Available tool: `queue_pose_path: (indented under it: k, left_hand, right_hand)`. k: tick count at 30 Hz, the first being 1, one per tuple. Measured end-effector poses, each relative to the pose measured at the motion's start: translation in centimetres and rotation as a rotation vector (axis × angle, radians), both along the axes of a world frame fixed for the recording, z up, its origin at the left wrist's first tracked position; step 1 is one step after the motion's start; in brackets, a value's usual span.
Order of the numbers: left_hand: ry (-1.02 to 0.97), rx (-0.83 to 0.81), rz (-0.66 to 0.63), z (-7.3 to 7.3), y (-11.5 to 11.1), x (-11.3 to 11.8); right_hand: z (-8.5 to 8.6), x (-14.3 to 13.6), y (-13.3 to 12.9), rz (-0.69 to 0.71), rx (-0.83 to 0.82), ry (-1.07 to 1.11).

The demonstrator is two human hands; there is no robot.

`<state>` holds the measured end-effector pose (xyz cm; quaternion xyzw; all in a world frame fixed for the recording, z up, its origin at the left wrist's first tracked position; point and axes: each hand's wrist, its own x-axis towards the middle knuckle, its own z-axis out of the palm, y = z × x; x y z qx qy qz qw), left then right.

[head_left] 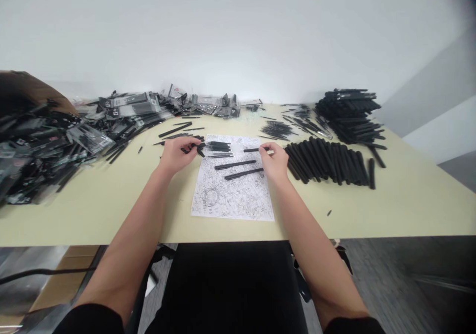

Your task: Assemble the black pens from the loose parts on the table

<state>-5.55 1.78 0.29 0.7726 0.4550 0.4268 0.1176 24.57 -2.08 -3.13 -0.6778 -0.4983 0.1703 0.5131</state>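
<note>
A scribbled sheet of paper (234, 200) lies before me on the table. At its upper right, my right hand (274, 159) pinches a slim black pen (251, 150) that points left, level with the page. My left hand (179, 154) is closed at the paper's upper left edge around small black pieces (201, 148) that look like pen caps; the fingers partly hide them. Between the hands, a bundle of thin black refills (218, 146) rests on the sheet. Two black pens, an upper one (235, 165) and a lower one (243, 174), lie below it.
Packaged pens (126, 106) heap up at the left and back, beside a cardboard box (37, 88). To the right lie a row of thick black pens (327, 161), a taller stack (347, 108) and loose refills (277, 129). The table's front edge (230, 241) runs close to me.
</note>
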Motion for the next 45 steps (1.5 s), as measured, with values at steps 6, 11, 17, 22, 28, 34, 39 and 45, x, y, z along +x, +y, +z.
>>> queue_pose_path:
  k: [6,11,17,22,28,34,39,45]
  left_hand:
    - [0.111,0.109,-0.027,0.1,-0.1,0.4]
    - [0.122,0.085,-0.031,-0.2,-0.1,0.5]
    - [0.117,0.023,-0.024,-0.3,-0.2,0.7]
    - [0.125,0.006,-0.022,-0.2,-0.2,0.8]
    - [0.126,0.001,-0.020,-0.2,-0.2,0.9]
    - [0.085,-0.047,-0.010,-0.1,-0.3,1.0]
    - [0.100,-0.033,-0.002,-0.1,-0.3,1.0]
    - [0.107,-0.018,0.002,-0.3,-0.2,0.9]
  right_hand:
    - [0.2,-0.1,-0.1,0.004,0.007,-0.004]
    - [0.1,0.0,-0.1,0.005,0.004,0.001]
    - [0.1,-0.1,-0.2,0.008,0.014,-0.020]
    - [0.4,-0.1,-0.3,0.007,0.012,-0.023]
    - [0.7,0.2,-0.4,-0.087,-0.040,-0.033]
    - [0.1,0.3,-0.1,-0.048,-0.025,0.013]
    - [-0.3,0.2,0.1,-0.027,-0.038,0.020]
    - [-0.5,0.1,0.3,-0.025,-0.037,0.008]
